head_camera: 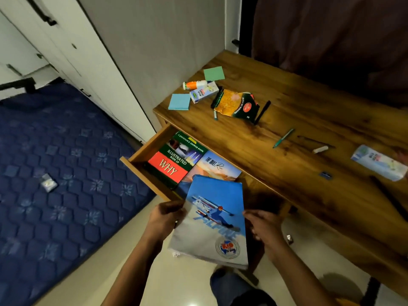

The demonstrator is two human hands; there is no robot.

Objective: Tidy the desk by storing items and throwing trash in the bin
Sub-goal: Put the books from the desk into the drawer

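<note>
I hold a blue and white skier notebook over the front of the open desk drawer. My left hand grips its left edge and my right hand holds its right edge. Inside the drawer lie a red and green "WHY" book and a sunset-cover book. On the wooden desk lie a crumpled snack packet, a blue sticky pad, a green sticky pad, a small box and a white bottle.
A green pen, a dark pen, a pencil, a white eraser, a sharpener and a printed pouch lie on the desk. A blue mattress is at the left, with a small packet on it.
</note>
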